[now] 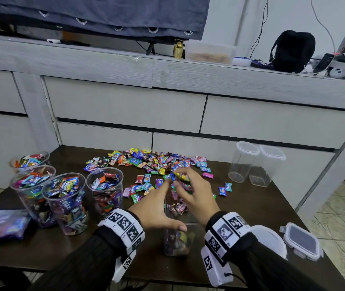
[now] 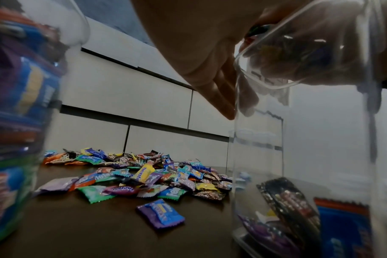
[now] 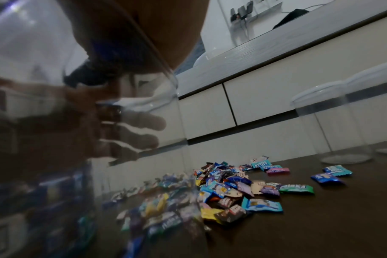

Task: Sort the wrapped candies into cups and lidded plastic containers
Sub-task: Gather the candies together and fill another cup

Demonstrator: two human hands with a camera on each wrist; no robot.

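Observation:
A clear square container [image 1: 176, 246] stands on the dark table [image 1: 251, 206] near its front edge, with a few candies in its bottom. My left hand [image 1: 163, 206] holds it, thumb on the near rim and fingers [image 2: 219, 94] along the far wall. My right hand [image 1: 185, 183] hovers over the open top and grips several wrapped candies, yellow, purple and green. The loose candy pile [image 1: 152, 160] lies just behind both hands and also shows as the pile [image 3: 227, 192] in the right wrist view.
Several clear cups [image 1: 64, 196] full of candies stand at the left, a blue bag [image 1: 1, 225] in front of them. Two empty lidded containers [image 1: 242, 162] stand at the back right. A white lid [image 1: 272, 242] and a square lid [image 1: 301, 241] lie at the near right.

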